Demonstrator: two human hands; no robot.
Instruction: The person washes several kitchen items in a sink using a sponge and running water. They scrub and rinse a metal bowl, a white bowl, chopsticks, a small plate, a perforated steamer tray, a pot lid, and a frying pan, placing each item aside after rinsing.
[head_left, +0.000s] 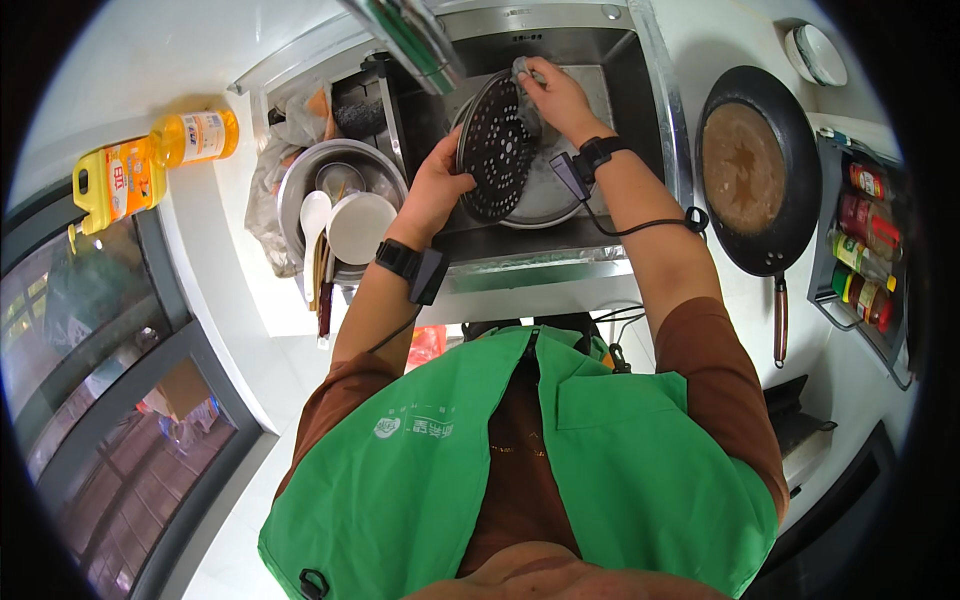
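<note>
A perforated metal steamer tray (496, 150) is tilted on its edge above the sink (630, 112). My left hand (439, 184) grips its near left rim, the thumb on the perforated face. My right hand (559, 97) is closed on a grey cloth (529, 105) at the tray's far right edge; part of the cloth hangs against the tray. Beneath the tray a round metal pan (551, 202) lies in the sink, partly hidden. The chrome faucet (420, 45) reaches in from the far side, left of the tray.
Left stands a metal basin (289, 191) with a white bowl (362, 227), white spoon (313, 225) and chopsticks. Beyond are a yellow jug (120, 184) and an orange bottle (196, 139). Right lies a black wok (799, 172) with brown liquid, near a rack (821, 247) of seasoning bottles and white bowls (821, 54).
</note>
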